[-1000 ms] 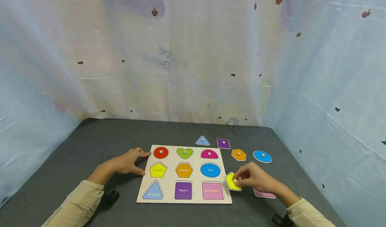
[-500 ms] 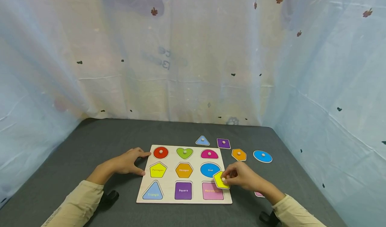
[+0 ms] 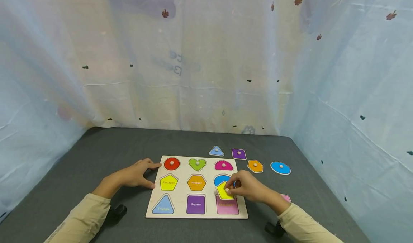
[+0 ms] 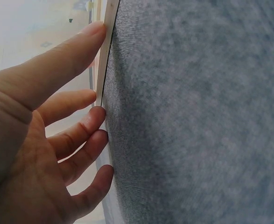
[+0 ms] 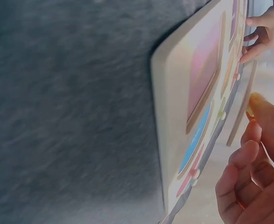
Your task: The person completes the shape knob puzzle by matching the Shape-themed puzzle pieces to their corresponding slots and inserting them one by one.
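Note:
A wooden shape puzzle board [image 3: 180, 200] lies on the dark cloth. My left hand [image 3: 137, 173] touches its left edge with thumb and fingertips spread apart; the left wrist view shows those fingertips right at the thin board edge [image 4: 109, 28]. My right hand [image 3: 246, 186] pinches the knob of a yellow pentagon puzzle piece [image 3: 222, 193] between thumb and finger. Held tilted above the board, the pentagon overlaps the blue oval recess [image 3: 221, 178] and the pink rectangle recess [image 3: 222, 209] in the head view. From the right wrist, the piece [image 5: 242, 112] appears edge-on, apart from the board.
Red circle [image 3: 167, 163], green heart [image 3: 193, 165] and magenta half-circle [image 3: 219, 167] pieces sit in the top row. Behind and right of the board lie a blue triangle [image 3: 213, 152], purple square [image 3: 235, 156], orange hexagon [image 3: 251, 167], blue oval [image 3: 275, 168] and partly hidden pink piece [image 3: 286, 198].
My right hand has carried the yellow pentagon leftward from beside the board's right edge to over the board. The left hand has stayed at the left edge.

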Available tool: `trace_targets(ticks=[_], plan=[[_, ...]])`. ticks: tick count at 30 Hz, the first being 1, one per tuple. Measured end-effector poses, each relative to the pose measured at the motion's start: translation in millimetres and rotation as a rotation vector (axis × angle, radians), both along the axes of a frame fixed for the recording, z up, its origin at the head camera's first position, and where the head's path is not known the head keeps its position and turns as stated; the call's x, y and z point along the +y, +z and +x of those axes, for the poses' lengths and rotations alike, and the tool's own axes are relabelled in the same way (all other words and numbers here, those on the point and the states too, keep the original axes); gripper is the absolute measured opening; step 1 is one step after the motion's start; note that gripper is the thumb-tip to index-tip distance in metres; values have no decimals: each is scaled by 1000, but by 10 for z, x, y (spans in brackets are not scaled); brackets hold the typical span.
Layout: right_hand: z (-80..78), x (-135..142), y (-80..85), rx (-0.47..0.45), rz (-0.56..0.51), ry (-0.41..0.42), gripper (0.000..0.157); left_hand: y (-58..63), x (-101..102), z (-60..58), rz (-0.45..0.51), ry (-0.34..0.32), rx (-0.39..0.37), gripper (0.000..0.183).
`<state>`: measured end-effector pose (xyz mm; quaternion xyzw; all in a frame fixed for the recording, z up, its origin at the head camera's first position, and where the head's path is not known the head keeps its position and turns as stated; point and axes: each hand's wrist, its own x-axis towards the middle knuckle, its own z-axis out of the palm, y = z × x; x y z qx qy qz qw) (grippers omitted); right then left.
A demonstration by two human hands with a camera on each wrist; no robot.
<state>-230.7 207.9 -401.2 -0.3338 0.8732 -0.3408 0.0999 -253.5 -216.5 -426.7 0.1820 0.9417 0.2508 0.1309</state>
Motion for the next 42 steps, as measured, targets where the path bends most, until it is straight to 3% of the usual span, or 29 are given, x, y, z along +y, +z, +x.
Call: trace_targets(ticks=[21, 29, 42], plan=[[-128, -437, 89, -20, 13, 45, 5, 6, -12, 18, 5, -8, 4, 89], [-186, -658, 122, 35, 42, 60, 4, 0, -5, 18, 6, -7, 4, 89], [-288, -1004, 140, -27, 39, 70, 6, -15, -20, -14, 1, -5, -1, 90]])
